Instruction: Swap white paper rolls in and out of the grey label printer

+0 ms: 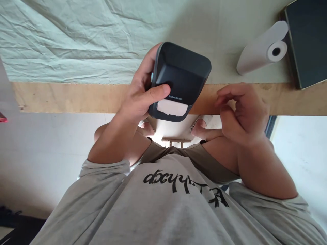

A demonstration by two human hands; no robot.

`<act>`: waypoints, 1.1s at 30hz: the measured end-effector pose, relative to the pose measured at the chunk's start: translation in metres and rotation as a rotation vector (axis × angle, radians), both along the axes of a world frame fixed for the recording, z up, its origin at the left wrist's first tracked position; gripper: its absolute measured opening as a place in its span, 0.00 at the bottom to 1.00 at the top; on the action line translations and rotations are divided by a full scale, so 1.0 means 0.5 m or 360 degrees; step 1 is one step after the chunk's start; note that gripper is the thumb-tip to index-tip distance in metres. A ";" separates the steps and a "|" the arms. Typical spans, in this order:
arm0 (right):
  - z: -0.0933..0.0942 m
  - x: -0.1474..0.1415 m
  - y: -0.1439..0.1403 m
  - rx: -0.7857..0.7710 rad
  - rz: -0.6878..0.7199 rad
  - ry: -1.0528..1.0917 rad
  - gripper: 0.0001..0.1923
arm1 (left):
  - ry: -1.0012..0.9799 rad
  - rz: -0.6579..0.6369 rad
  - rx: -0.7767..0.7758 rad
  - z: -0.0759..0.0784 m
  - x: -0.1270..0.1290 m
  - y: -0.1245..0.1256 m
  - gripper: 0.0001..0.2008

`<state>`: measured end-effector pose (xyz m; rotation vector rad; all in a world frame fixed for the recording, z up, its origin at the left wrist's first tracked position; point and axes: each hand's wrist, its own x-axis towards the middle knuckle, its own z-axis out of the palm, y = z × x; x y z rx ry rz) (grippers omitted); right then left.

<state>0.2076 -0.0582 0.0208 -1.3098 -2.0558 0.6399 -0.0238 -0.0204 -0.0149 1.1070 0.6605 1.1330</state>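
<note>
Cloth, pale green and creased at left, covers the desk up to its bare wooden edge, which crosses my view from nine to three o'clock. Next along is my left hand, closed firmly round a dark device, its thumb pressed on the front and its fingers mostly hidden behind. From that hand the device lies towards two o'clock, raised over the desk edge. Its long axis leans from about one o'clock to seven, and a white paper strip with a ragged edge shows at the seven o'clock end.

The relation I judge most useful is to my right hand: the device sits at ten o'clock from it, the strip at nine, with a gap between. That hand hangs part-open, fingers loosely curled; I see nothing in it. The left is clearly nearer, being in contact.

Farther right, a white roll is at one o'clock from the right hand; I can't tell whether it stands or lies. Just beyond is a dark flat slab.
</note>
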 end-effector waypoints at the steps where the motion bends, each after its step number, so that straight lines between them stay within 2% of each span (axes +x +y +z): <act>1: -0.001 -0.005 0.003 -0.0012 -0.0009 -0.0015 0.18 | -0.0002 0.0010 -0.0022 0.003 0.002 -0.002 0.34; 6: -0.010 -0.026 0.011 -0.0077 0.0008 -0.0112 0.21 | 0.0065 0.0104 -0.0154 0.014 0.008 -0.015 0.32; 15: -0.013 -0.028 0.005 -0.0108 0.0049 -0.0190 0.22 | 0.0116 0.0092 -0.0260 0.039 0.011 -0.023 0.31; 21: -0.011 -0.019 0.002 -0.0056 0.0034 -0.0158 0.23 | 0.0145 0.0156 -0.0231 0.037 0.014 -0.020 0.30; 26: -0.017 -0.011 0.011 0.0024 0.0031 -0.0098 0.20 | -0.0144 0.0122 -0.0248 0.030 0.017 -0.007 0.22; 29: -0.003 -0.016 0.025 0.0123 0.0002 -0.0024 0.17 | -0.0325 0.0068 -0.0363 0.035 0.019 -0.003 0.19; 33: 0.046 -0.042 0.047 0.0200 -0.0031 -0.0066 0.20 | -0.0363 0.0099 -0.0476 0.056 0.025 -0.009 0.19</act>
